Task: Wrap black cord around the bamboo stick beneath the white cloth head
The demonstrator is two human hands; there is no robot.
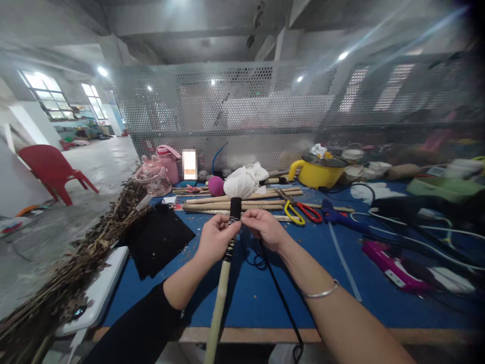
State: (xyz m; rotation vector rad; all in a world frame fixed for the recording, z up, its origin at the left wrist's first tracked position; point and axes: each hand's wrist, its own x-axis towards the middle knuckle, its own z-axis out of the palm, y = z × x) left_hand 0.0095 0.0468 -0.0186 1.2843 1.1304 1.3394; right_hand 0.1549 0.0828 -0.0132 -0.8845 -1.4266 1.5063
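A pale wooden stick [220,298] rises from the table's front edge, its upper part wound with black cord [229,248] and topped by a black sleeve and a white cloth-covered head [239,186]. My left hand [217,237] is closed round the wound part, thumb on top. Just right of the stick, my right hand [265,228] pinches its thumb and fingers together at the cord. The loose black cord [278,288] hangs below that hand, looping on the blue table [174,298] and over its edge.
Yellow-handled scissors [294,213], red-handled scissors [311,212] and several sticks [197,205] lie beyond my hands. Black cloth [161,236], dried stems [79,270] and a white device [108,288] are left; a magenta tool [394,268] and cables are right. A yellow pot [322,172] stands behind.
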